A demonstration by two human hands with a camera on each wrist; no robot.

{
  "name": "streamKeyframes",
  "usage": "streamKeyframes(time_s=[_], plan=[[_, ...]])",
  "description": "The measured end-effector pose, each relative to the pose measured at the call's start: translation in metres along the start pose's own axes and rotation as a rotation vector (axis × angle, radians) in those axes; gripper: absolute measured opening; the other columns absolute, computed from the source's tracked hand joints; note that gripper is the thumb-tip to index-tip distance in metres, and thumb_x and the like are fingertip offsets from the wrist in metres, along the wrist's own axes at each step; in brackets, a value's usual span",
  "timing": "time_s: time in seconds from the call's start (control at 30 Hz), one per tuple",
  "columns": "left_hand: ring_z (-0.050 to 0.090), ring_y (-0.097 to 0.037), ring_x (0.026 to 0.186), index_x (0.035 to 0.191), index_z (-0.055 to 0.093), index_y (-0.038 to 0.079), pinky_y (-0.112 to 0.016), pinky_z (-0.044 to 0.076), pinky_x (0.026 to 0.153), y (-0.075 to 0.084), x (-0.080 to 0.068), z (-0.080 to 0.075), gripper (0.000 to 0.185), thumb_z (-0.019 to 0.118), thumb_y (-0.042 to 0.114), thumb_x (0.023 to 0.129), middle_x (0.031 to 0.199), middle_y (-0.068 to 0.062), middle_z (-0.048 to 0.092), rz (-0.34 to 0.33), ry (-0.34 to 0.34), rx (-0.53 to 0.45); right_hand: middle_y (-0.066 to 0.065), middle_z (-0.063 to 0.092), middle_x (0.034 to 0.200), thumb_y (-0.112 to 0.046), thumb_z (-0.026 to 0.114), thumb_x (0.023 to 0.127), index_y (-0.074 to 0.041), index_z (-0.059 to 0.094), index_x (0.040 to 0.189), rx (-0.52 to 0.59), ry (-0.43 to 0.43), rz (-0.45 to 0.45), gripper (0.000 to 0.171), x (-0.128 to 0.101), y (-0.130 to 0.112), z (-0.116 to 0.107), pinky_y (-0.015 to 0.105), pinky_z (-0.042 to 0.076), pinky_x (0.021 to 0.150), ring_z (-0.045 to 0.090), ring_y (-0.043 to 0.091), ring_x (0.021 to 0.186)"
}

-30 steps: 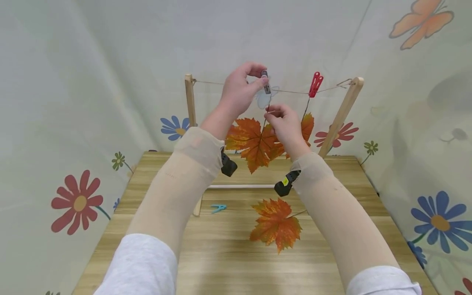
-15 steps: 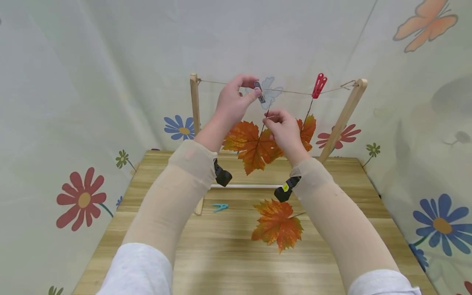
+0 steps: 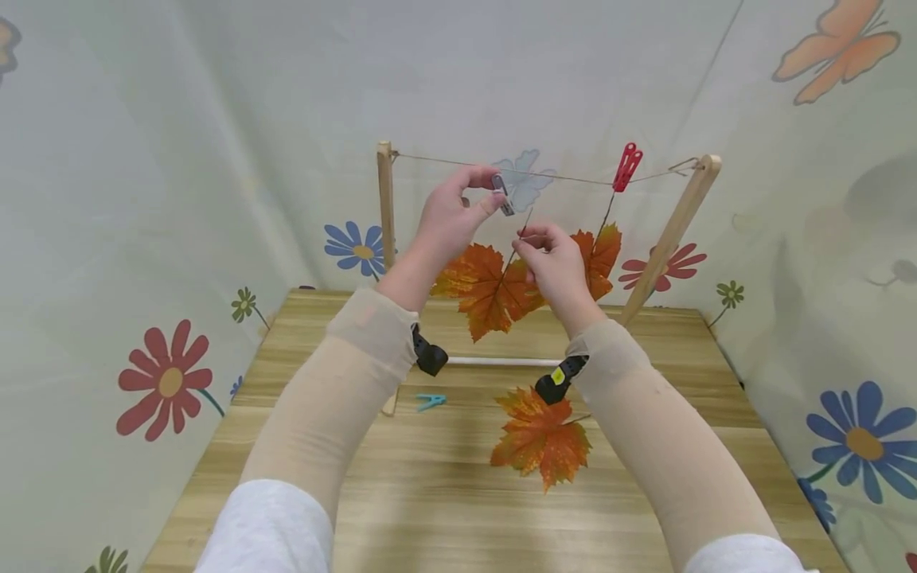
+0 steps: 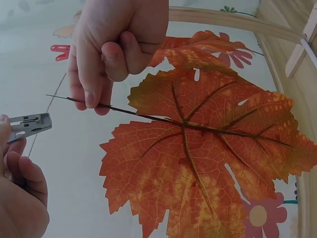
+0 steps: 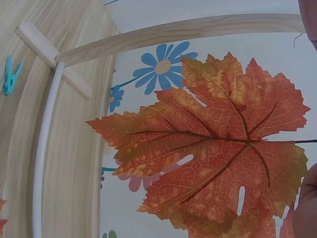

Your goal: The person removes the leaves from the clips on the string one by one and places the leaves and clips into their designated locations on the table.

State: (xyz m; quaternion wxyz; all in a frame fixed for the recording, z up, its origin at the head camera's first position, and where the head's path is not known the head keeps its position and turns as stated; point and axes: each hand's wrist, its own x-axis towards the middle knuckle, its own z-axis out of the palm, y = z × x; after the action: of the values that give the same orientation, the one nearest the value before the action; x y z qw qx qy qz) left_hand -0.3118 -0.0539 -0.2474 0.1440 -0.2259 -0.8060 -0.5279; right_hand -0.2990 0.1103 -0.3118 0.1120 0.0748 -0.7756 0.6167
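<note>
My left hand [image 3: 458,211] pinches a small grey clothespin [image 3: 503,194] just below the string line [image 3: 559,177]; the same clothespin [image 4: 29,126] shows in the left wrist view, off the string. My right hand [image 3: 548,255] pinches the thin stem of an orange maple leaf [image 3: 490,290], which hangs down from my fingers [image 4: 94,84]. The leaf [image 5: 218,144] fills the right wrist view. A red clothespin [image 3: 626,167] holds a second orange leaf [image 3: 598,251] on the line. A third leaf [image 3: 540,438] lies flat on the wooden table [image 3: 430,509].
The string runs between two wooden posts [image 3: 387,215] [image 3: 677,231] joined by a white rod [image 3: 501,362]. A teal clothespin [image 3: 430,400] lies on the table by the left post's foot. Flower-printed cloth walls close in the table on three sides.
Both hands have come down from the string. The grey clothespin in my left hand is now off the line, and the leaf in my right hand has dropped with it.
</note>
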Motion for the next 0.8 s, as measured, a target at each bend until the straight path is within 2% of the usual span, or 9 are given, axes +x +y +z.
streamKeyframes(time_s=[0.2,0.47,0.6,0.7,0.8], plan=[[0.044,-0.006,0.100,0.113,0.053,0.019,-0.026,0.035,0.083,-0.010,-0.005,0.003,0.035,0.059,0.030,0.080,0.102,0.006,0.055,-0.022,0.009,-0.023,0.007,0.055,0.088,-0.026,0.064,0.079,-0.015,0.055,0.096,0.023,0.011,-0.003,0.022,-0.001,0.006,0.000,0.036,0.042,0.045,0.042,0.017,0.046],[0.044,-0.004,0.099,0.111,0.054,0.022,-0.026,0.035,0.084,-0.026,-0.008,0.007,0.032,0.059,0.032,0.081,0.100,0.010,0.055,-0.053,0.039,-0.021,0.009,0.056,0.090,-0.028,0.063,0.078,-0.017,0.055,0.095,0.016,-0.002,-0.005,0.022,-0.006,0.010,-0.002,0.037,0.042,0.044,0.043,0.018,0.045],[0.046,-0.010,0.090,0.112,0.054,0.021,-0.024,0.039,0.077,-0.031,-0.012,0.011,0.033,0.059,0.031,0.080,0.100,0.008,0.054,-0.087,0.029,-0.065,0.013,0.055,0.092,-0.029,0.064,0.078,-0.017,0.056,0.094,0.036,0.009,-0.005,0.022,-0.011,0.016,-0.005,0.037,0.042,0.044,0.042,0.017,0.044],[0.049,-0.017,0.076,0.113,0.053,0.016,-0.022,0.045,0.070,-0.030,-0.018,0.011,0.034,0.059,0.026,0.081,0.102,0.004,0.052,-0.128,0.011,-0.148,0.013,0.055,0.092,-0.029,0.065,0.077,-0.016,0.056,0.094,0.073,0.018,-0.003,0.024,-0.014,0.021,-0.007,0.036,0.041,0.044,0.041,0.017,0.044],[0.052,-0.022,0.068,0.115,0.052,0.011,-0.026,0.049,0.067,-0.028,-0.025,0.009,0.035,0.059,0.019,0.082,0.104,-0.001,0.051,-0.158,0.001,-0.231,0.012,0.055,0.092,-0.029,0.065,0.076,-0.014,0.057,0.094,0.118,0.026,-0.011,0.025,-0.016,0.025,-0.008,0.035,0.041,0.044,0.040,0.018,0.044]])
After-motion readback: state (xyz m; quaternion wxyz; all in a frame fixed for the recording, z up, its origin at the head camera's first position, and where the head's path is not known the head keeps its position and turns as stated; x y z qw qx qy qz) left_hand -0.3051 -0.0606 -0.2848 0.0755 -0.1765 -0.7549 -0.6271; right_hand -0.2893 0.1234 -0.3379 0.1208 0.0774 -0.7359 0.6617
